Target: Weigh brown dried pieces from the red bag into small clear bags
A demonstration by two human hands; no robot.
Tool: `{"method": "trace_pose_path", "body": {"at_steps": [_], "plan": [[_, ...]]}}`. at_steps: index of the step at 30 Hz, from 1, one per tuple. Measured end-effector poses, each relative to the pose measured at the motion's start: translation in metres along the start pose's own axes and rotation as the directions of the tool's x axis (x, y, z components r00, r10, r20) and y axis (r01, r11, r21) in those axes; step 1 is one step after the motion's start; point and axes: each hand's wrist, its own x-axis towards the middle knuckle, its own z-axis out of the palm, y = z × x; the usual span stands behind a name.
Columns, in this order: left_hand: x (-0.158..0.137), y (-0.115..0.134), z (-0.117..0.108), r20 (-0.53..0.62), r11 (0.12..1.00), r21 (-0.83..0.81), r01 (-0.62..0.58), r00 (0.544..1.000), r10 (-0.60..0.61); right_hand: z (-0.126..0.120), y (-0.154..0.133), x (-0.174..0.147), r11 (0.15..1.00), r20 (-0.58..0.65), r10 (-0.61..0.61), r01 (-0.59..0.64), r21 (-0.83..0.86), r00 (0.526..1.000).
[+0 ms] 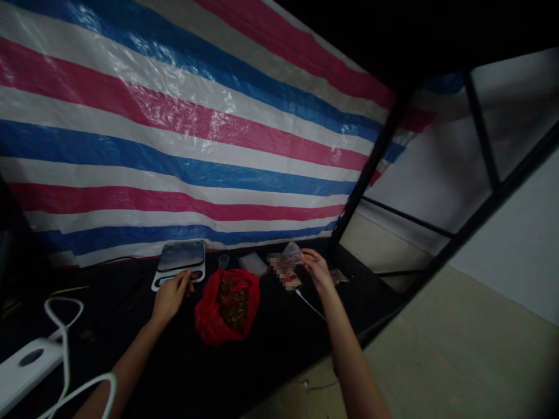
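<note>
My right hand (316, 269) pinches a small clear plastic bag (292, 252) by its edge, above the right part of the black table. At the front edge of a white kitchen scale (181, 259) is my left hand (173, 295), its fingers loosely bent and slightly apart with nothing visible in them. Between the hands sits a red plastic bag (208, 308), its mouth open, full of small brown pieces (234, 299) that I cannot identify. The scale's dark top plate bears nothing.
Behind the red bag stand a small clear cup (223, 261) and a stack of clear plastic bags (253, 263). A white cable (311, 304) runs from a partly blurred object. A filled clear packet (338, 276) lies right. A white power strip (32, 369) is front left.
</note>
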Motion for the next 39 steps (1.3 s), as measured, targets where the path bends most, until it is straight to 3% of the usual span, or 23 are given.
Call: {"method": "trace_pose_path", "body": {"at_steps": [4, 6, 8, 11, 14, 18, 23, 27, 32, 36, 39], "plan": [[0.002, 0.003, 0.005, 0.064, 0.998, 0.064, -0.026, 0.998, 0.022, -0.102, 0.011, 0.024, 0.948, -0.225, -0.017, -0.056, -0.312, 0.974], [0.003, 0.004, 0.006, 0.104, 0.995, 0.076, -0.059, 0.993, 0.051, -0.128, 0.021, 0.023, 0.878, -0.254, -0.052, -0.077, -0.472, 0.966], [0.002, 0.004, 0.007, 0.124, 0.994, 0.081, -0.071, 0.99, 0.061, -0.137, 0.035, 0.016, 0.791, -0.187, -0.047, -0.078, -0.607, 0.981], [0.0, 0.004, 0.006, 0.125, 0.992, 0.102, -0.073, 0.99, 0.06, -0.133, 0.056, 0.003, 0.667, 0.005, 0.032, -0.018, -0.745, 0.999], [-0.002, 0.005, 0.004, 0.128, 0.99, 0.109, -0.084, 0.989, 0.07, -0.125, 0.066, -0.003, 0.551, 0.16, 0.101, 0.079, -0.831, 0.982], [-0.002, 0.008, 0.003, 0.143, 0.989, 0.123, -0.086, 0.987, 0.068, -0.104, 0.054, 0.0, 0.356, 0.229, 0.093, 0.182, -0.917, 0.969], [-0.003, 0.013, 0.004, 0.143, 0.985, 0.142, -0.096, 0.987, 0.076, -0.047, 0.033, 0.003, 0.17, 0.293, 0.031, 0.284, -0.944, 0.956], [-0.005, 0.015, 0.001, 0.155, 0.981, 0.171, -0.086, 0.986, 0.059, -0.03, 0.04, 0.014, 0.11, 0.297, 0.071, 0.289, -0.951, 0.952], [-0.003, 0.011, 0.002, 0.179, 0.963, 0.24, -0.124, 0.98, 0.081, -0.061, 0.079, 0.016, 0.087, 0.2, 0.185, 0.187, -0.979, 0.962], [0.001, 0.007, 0.005, 0.189, 0.956, 0.25, -0.156, 0.976, 0.11, -0.077, 0.105, 0.002, 0.064, 0.134, 0.158, 0.125, -0.99, 0.978], [0.001, 0.006, 0.006, 0.195, 0.963, 0.23, -0.139, 0.976, 0.094, -0.069, 0.106, -0.002, 0.051, 0.099, 0.053, 0.097, -0.994, 0.994]]}}
